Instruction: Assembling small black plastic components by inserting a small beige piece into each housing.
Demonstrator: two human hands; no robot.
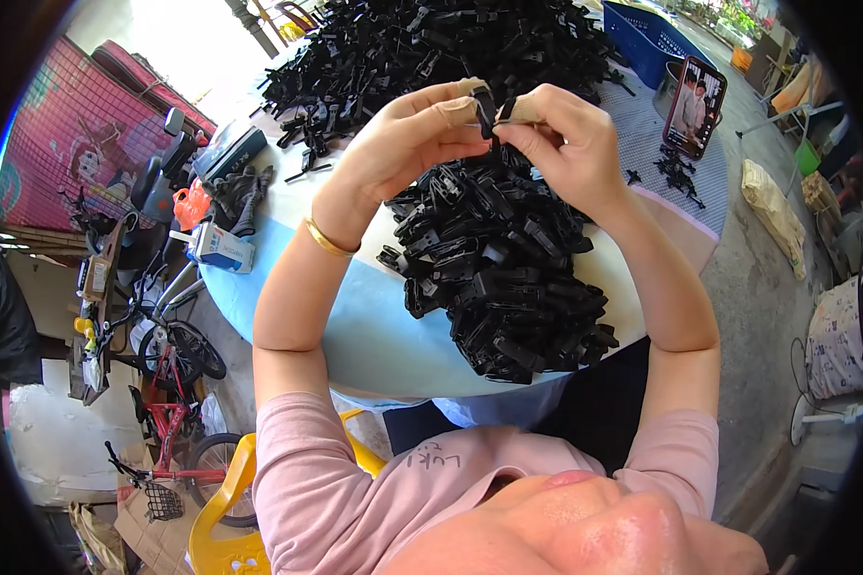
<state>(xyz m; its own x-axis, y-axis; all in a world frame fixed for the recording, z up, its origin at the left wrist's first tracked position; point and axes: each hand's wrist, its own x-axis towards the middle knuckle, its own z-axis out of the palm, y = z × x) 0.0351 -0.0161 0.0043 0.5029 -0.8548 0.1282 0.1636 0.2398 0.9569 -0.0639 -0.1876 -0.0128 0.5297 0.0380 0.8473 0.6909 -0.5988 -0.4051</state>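
Over the table's middle, my left hand (417, 134) and my right hand (567, 139) meet, fingertips nearly touching. Tan tape wraps some fingers of both. Pinched in the left fingers is a small black plastic piece (486, 110). The right finger and thumb close on another narrow black bit (506, 109); whether the two are joined I cannot tell. Below my hands lies a near heap of black plastic parts (508, 259), reaching the table's front edge. A larger far pile (431, 48) of similar loose black parts spreads beyond my hands.
A phone (693, 107) stands upright at the right, before a metal can (668, 88) and a blue basket (647, 43). A few black parts (679, 177) lie beside it. At the left edge are a small box (223, 247), dark gloves (238, 199) and a red bag (191, 203).
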